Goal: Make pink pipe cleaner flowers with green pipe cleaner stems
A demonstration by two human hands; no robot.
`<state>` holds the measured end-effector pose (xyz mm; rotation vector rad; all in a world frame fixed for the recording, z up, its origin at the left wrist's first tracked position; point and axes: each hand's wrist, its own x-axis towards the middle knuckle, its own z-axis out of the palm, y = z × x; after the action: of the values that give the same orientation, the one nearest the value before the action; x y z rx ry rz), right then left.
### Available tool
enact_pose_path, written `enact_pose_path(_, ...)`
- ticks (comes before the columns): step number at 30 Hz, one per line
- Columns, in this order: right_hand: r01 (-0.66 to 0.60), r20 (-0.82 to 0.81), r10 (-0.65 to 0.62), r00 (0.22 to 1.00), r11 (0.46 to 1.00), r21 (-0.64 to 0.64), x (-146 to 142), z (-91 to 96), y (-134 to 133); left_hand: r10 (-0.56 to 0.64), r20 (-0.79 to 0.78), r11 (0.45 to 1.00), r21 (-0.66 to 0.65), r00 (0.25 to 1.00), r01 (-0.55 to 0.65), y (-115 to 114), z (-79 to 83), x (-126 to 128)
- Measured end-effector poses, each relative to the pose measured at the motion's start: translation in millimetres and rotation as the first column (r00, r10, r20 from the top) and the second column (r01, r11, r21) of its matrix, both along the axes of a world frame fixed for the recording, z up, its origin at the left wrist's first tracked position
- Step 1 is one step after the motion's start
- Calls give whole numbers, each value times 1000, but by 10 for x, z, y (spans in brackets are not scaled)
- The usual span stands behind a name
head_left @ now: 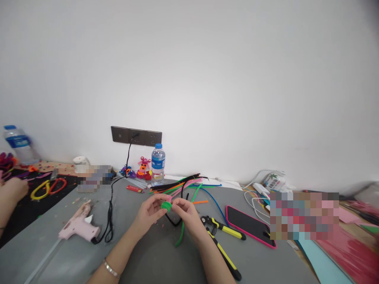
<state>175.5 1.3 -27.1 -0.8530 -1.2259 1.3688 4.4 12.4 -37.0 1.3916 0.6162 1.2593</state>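
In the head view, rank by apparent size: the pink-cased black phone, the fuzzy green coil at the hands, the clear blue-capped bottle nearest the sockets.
1. Pink-cased black phone
2. Clear blue-capped bottle
3. Fuzzy green coil, clearly smallest

"What stands at the back, near the middle of your frame?"

"You have a clear bottle [158, 167] with a blue cap there, below the right end of a dark socket panel [120, 134] on the white wall [237, 79]. A black plug [135, 135] sits in the panel."

"And at your lower right?"

"You'll see a phone [248, 225], dark screen up, in a bright pink case, and a light blue sheet [321, 262] nearer the corner."

"The far left?"

"Another blue-capped bottle [18, 142] faces you there, close to the edge."
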Motion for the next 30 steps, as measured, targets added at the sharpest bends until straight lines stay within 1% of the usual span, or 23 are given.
enact_pose_path(5, 26, 13, -26, 1000, 999, 27, 22, -81, 42, -5, -12, 999, -31, 1000, 4, 13, 0, -2)
enact_pose_path(10, 56, 22, -57, 998, 997, 51, 44, -144, 84, -46, -44, 998, -49, 998, 44, 22, -33, -5)
enact_pose_path(13, 81, 17, -82, 997, 996, 44, 47, -145, 90, -69, -84, 997, -25, 994, 67, 14, -59, 0)
enact_pose_path(15, 99, 7, -100, 995, 995, 31, 46, -143, 88, -58, -126, 998, 18, 990, 61, 8, -60, -2)
enact_pose_path(18, 114, 2, -114, 993, 993, 16, 43, -151, 84, 35, -221, 987, 158, 975, 0, 3, -10, -14)
enact_pose_path(20, 109, 9, -109, 994, 994, 13, 40, -162, 85, 134, -288, 957, 287, 948, -48, -1, 48, -20)
enact_pose_path(22, 97, 18, -97, 995, 995, 11, 35, -171, 87, 220, -329, 920, 384, 918, -82, -5, 101, -23)
enact_pose_path(25, 80, 28, -80, 996, 997, 9, 17, -168, 84, 290, -333, 888, 443, 897, -123, -4, 136, -20)
enact_pose_path(30, 61, 9, -61, 998, 998, 4, -5, -158, 79, 363, -317, 859, 478, 877, -183, 12, 100, -23)
